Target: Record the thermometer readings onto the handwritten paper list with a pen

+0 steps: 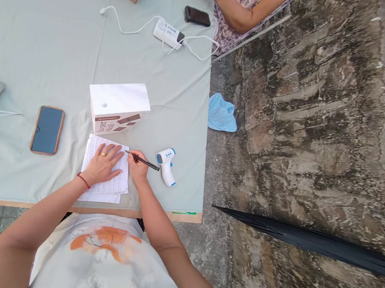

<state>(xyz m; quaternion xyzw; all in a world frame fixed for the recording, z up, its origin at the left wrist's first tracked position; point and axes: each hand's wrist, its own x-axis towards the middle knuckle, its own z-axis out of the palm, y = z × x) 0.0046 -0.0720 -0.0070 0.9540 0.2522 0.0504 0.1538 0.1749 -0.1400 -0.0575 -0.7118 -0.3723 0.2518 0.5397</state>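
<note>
The right grip [137,165] pinches a black pen [145,161], its tip by the far right corner of text-covered sheets [101,187] on the cloth-covered counter [181,119]. Just to its left, the left grip [103,164] lies palm down on the sheets, fingers loosely spread. An infrared thermometer [166,167] lies just right of the pen; beyond both grips stands a "Super Meal" box [121,98].

Papers [121,182] before box [120,105], perhaps touching; phone [47,130] left.
</note>
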